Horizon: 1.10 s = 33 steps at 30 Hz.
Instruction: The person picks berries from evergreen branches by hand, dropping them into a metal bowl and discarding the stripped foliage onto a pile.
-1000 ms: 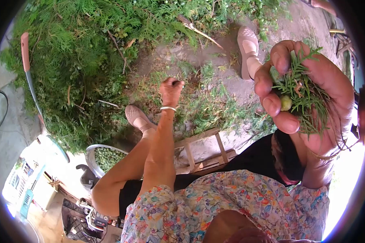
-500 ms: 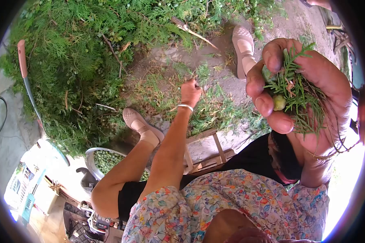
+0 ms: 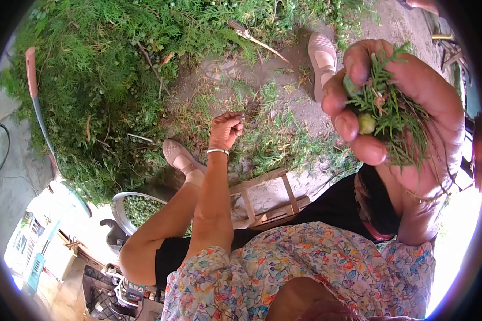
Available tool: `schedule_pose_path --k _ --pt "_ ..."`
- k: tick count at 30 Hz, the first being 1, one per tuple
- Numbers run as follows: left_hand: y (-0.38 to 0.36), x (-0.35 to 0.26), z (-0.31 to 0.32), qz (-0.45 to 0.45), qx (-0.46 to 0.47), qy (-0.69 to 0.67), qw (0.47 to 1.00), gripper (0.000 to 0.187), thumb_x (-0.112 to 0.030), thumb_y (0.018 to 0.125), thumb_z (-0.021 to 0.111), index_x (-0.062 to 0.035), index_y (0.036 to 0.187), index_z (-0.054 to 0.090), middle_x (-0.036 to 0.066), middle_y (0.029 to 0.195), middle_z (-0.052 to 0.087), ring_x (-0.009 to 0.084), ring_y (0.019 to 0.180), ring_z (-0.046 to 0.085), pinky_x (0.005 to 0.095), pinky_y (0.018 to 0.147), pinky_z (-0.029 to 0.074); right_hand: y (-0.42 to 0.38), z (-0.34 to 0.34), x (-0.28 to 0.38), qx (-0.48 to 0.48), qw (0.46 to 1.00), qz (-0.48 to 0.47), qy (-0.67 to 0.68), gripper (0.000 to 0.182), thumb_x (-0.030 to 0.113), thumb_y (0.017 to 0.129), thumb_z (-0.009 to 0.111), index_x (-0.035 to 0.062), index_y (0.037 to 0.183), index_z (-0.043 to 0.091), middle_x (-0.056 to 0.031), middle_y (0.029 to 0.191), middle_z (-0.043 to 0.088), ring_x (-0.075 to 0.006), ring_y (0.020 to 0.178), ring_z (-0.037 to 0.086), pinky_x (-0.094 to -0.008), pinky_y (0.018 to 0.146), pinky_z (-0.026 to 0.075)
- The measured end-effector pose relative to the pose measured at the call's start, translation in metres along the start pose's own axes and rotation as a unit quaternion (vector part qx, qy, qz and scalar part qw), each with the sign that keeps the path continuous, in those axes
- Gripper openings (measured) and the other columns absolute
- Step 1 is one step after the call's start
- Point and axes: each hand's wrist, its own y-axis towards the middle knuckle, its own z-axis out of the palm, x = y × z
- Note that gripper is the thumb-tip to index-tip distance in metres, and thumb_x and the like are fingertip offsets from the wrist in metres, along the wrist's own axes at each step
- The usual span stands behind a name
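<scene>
Close to the camera, at upper right, my right hand (image 3: 442, 115) is curled around an evergreen sprig (image 3: 393, 104). Round green cones (image 3: 366, 123) are held among its leaves, against the fingers. My left hand (image 3: 226, 131), with a pale bangle at the wrist, is closed in a pinch above the littered ground between the feet. Whatever lies between its fingertips is too small to make out. A large pile of cut evergreen branches (image 3: 107, 80) lies ahead and to the left, bearing many small cones.
A long curved tool with a pinkish handle (image 3: 31, 72) leans at the pile's left edge. Beside the left leg stands a metal basin (image 3: 118, 206) full of green cones. A low wooden frame (image 3: 292, 192) sits near the legs. A machine (image 3: 134, 293) is at lower left.
My left hand has moved left and slightly down, turning as it stays closed. My right hand has shifted slightly up and left with the sprig still in it.
</scene>
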Motion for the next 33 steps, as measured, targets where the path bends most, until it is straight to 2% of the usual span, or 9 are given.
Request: schedule_pose_path --k 4,8,11,16,18,19,26,28,33 --pt "-0.011 -0.019 0.0 0.047 0.042 -0.139 0.988 0.006 0.007 0.079 0.057 0.0029 0.083 0.06 0.007 0.074 0.058 0.0143 0.055 0.052 0.0253 0.042 0.037 0.003 -0.003 0.012 0.063 0.996 0.05 -0.032 0.03 0.028 0.096 0.039 -0.0024 0.093 0.043 -0.0254 0.096 0.049 -0.0246 0.078 0.055 -0.025 0.052 0.051" --pt "-0.012 -0.03 -0.039 0.011 -0.029 0.167 0.985 0.005 0.001 0.073 0.068 0.0019 0.074 0.063 0.005 0.061 0.058 0.012 0.05 0.051 0.027 0.042 0.04 0.0 -0.001 0.006 0.045 0.997 0.024 -0.061 0.031 0.027 0.096 0.039 -0.0028 0.09 0.044 -0.0253 0.094 0.05 -0.0243 0.077 0.056 -0.0242 0.051 0.052" --pt "-0.007 -0.013 -0.042 0.204 -0.147 0.62 0.743 0.023 -0.008 0.062 0.074 -0.0003 0.082 0.066 0.012 0.068 0.064 0.0152 0.053 0.057 0.0299 0.051 0.047 -0.004 -0.003 0.001 0.048 0.996 0.012 -0.068 0.028 0.024 0.095 0.04 -0.0037 0.09 0.044 -0.0258 0.094 0.05 -0.0249 0.077 0.056 -0.0248 0.051 0.052" --pt "0.031 0.038 -0.015 0.303 -0.138 0.589 0.736 0.029 -0.007 0.068 0.069 -0.0038 0.096 0.062 0.02 0.084 0.065 0.0377 0.079 0.062 0.0417 0.07 0.05 -0.001 -0.003 0.002 0.039 0.998 0.01 -0.041 0.024 0.019 0.093 0.042 -0.0053 0.094 0.043 -0.0278 0.093 0.05 -0.0254 0.077 0.056 -0.0253 0.05 0.051" --pt "0.058 0.066 -0.024 0.215 -0.166 0.474 0.837 0.032 -0.005 0.069 0.066 -0.0045 0.1 0.059 0.021 0.085 0.063 0.0393 0.083 0.06 0.0439 0.073 0.049 -0.002 0.001 0.001 0.031 0.999 0.011 -0.038 0.024 0.018 0.092 0.042 -0.0057 0.094 0.043 -0.0282 0.093 0.049 -0.0255 0.078 0.056 -0.0254 0.051 0.051" --pt "0.052 0.063 -0.021 0.225 -0.132 0.616 0.743 0.028 -0.003 0.07 0.064 -0.0026 0.097 0.056 0.021 0.08 0.062 0.0416 0.082 0.059 0.0459 0.072 0.048 -0.001 0.002 0.001 0.027 0.999 0.009 -0.032 0.024 0.018 0.092 0.043 -0.006 0.095 0.042 -0.0286 0.093 0.049 -0.0257 0.078 0.056 -0.0256 0.051 0.051" --pt "0.047 0.041 -0.013 0.288 -0.084 0.721 0.625 0.013 0.001 0.07 0.063 0.0036 0.078 0.054 0.021 0.07 0.06 0.0361 0.066 0.061 0.0462 0.057 0.047 0.002 -0.007 0.012 0.012 0.996 0.027 -0.088 0.024 0.017 0.092 0.043 -0.0069 0.095 0.043 -0.0289 0.098 0.049 -0.026 0.079 0.056 -0.0266 0.052 0.052" --pt "0.006 0.003 0.01 0.007 -0.046 0.17 0.984 0.008 -0.003 0.077 0.061 0.0014 0.07 0.057 0.013 0.064 0.06 0.0211 0.049 0.056 0.0323 0.041 0.043 0.005 -0.01 0.013 0.022 0.993 0.025 -0.118 0.025 0.017 0.093 0.043 -0.0078 0.096 0.043 -0.0285 0.098 0.049 -0.0253 0.078 0.056 -0.0261 0.051 0.051" --pt "-0.038 -0.057 0.036 0.02 0.055 -0.133 0.989 0.003 0.005 0.079 0.058 0.003 0.077 0.058 0.014 0.069 0.059 0.0182 0.051 0.054 0.0269 0.037 0.039 0.007 0.006 0.006 -0.049 0.985 -0.026 -0.162 0.025 0.022 0.089 0.056 -0.0022 0.082 0.055 -0.0198 0.08 0.056 -0.0189 0.066 0.056 -0.0213 0.043 0.044"
